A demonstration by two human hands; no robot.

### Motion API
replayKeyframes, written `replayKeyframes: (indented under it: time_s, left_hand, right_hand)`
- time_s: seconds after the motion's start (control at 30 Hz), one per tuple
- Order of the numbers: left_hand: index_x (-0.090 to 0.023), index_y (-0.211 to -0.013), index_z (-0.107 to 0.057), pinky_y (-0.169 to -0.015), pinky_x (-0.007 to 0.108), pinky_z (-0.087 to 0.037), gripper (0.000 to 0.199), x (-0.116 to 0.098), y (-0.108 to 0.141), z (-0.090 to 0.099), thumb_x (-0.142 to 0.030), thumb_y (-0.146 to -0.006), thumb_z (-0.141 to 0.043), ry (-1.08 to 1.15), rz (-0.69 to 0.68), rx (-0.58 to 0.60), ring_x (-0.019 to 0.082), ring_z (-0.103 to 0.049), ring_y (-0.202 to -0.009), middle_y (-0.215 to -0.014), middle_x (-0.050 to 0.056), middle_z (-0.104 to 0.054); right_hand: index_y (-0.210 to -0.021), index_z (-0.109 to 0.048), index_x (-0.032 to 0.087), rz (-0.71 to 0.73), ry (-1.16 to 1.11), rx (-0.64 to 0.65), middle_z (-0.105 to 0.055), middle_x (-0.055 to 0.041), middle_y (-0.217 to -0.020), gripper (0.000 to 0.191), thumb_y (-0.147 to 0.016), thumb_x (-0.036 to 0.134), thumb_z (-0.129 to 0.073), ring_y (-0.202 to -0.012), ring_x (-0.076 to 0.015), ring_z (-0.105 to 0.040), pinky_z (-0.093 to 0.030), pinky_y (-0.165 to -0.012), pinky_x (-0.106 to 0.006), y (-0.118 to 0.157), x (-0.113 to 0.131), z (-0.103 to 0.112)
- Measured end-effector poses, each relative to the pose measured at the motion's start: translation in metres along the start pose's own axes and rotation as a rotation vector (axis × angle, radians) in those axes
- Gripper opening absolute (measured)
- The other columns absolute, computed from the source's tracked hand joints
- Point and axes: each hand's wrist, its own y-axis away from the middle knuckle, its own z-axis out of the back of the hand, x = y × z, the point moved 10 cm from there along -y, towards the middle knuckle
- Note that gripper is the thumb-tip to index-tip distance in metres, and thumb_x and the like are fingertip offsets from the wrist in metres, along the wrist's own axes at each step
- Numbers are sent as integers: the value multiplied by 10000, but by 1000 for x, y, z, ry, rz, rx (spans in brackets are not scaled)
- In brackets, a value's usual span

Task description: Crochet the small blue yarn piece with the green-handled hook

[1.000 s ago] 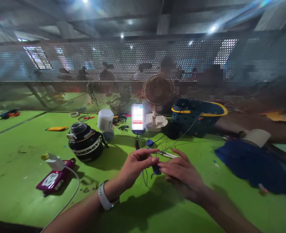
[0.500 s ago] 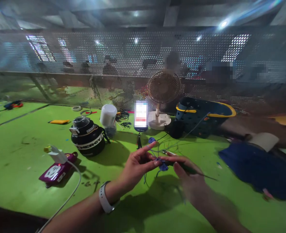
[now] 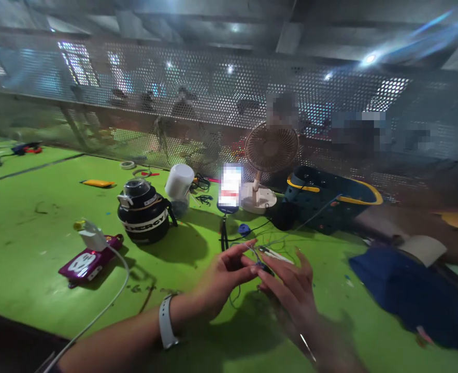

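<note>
My left hand [image 3: 223,280] is closed, thumb and fingers pinching a small piece of blue crochet [image 3: 260,266]. A strand of blue-grey yarn [image 3: 304,224] runs from near the fingers up toward the basket. My right hand [image 3: 291,290] meets it from the right, fingers bent over the piece. Below that palm sticks out the thin metal shaft of a crochet hook [image 3: 308,347]; its handle is mostly covered by the hand. Just beyond the fingers lies a light slim tool [image 3: 276,255], its kind unclear. A small blue crocheted round [image 3: 244,229] rests farther back.
A lit phone [image 3: 230,186] stands ahead, beside a small fan [image 3: 271,147] and a dark basket [image 3: 318,207] with yellow rim. To the left are a black bottle [image 3: 145,215], a white jar [image 3: 180,180] and a purple power bank [image 3: 91,261] with cable. Dark blue cloth [image 3: 403,290] lies right.
My right hand has turned, its fingers now raised and bent over the crochet piece; the hook's metal shaft points down toward the wrist instead of out to the right. The view has tilted slightly.
</note>
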Motion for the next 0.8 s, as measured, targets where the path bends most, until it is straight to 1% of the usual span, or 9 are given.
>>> replayKeyframes:
  time_s: [0.1, 0.23, 0.3, 0.4, 0.53, 0.8]
  left_hand:
    - [-195, -1101, -732, -779, 268, -478, 520, 0, -1, 0, -172, -605, -886, -27, 65, 40, 95, -611, -669, -687, -21, -669]
    - [-182, -1110, -730, -809, 266, -457, 515, -3, -1, 3, -184, -618, -884, -47, 111, 64, 83, -600, -672, -684, -26, -654]
    - [-174, -1106, -731, -805, 266, -456, 509, -4, -2, 4, -183, -620, -882, -52, 119, 70, 85, -599, -674, -685, -25, -650]
    - [-164, -1083, -739, -773, 260, -460, 484, -8, -5, 7, -176, -620, -878, -41, 118, 65, 87, -586, -656, -681, -21, -642]
    - [-153, -1064, -747, -762, 248, -452, 441, -11, -6, 9, -151, -638, -858, -10, 130, 66, 88, -580, -665, -702, -12, -640]
    - [-151, -1088, -739, -760, 240, -437, 427, -8, -7, 11, -136, -671, -827, 8, 143, 100, 86, -574, -688, -743, -8, -630]
  right_hand:
    - [-1177, -634, 262, -27, -140, -23, -755, -60, -1092, 266, -923, 199, -587, -995, -204, -700, -320, -1138, -515, -2, -11, 4]
    - [-1122, -653, 289, -86, -282, 43, -774, -30, -1009, 202, -933, 289, -581, -910, -208, -715, -347, -1118, -513, -4, -24, 1]
    - [-1088, -667, 303, -120, -329, 54, -780, -17, -989, 178, -928, 305, -589, -889, -209, -720, -364, -1106, -507, -5, -29, 0]
    - [-1046, -689, 301, -165, -401, 18, -785, -14, -957, 153, -920, 316, -603, -862, -209, -722, -389, -1091, -496, -6, -34, 3]
    - [-1033, -705, 301, -247, -458, -19, -782, -14, -938, 150, -917, 302, -611, -860, -219, -712, -366, -1105, -538, -5, -41, 5]
    - [-1030, -703, 289, -253, -484, 62, -780, -10, -940, 150, -911, 257, -618, -836, -212, -700, -356, -1100, -566, -9, -44, 6]
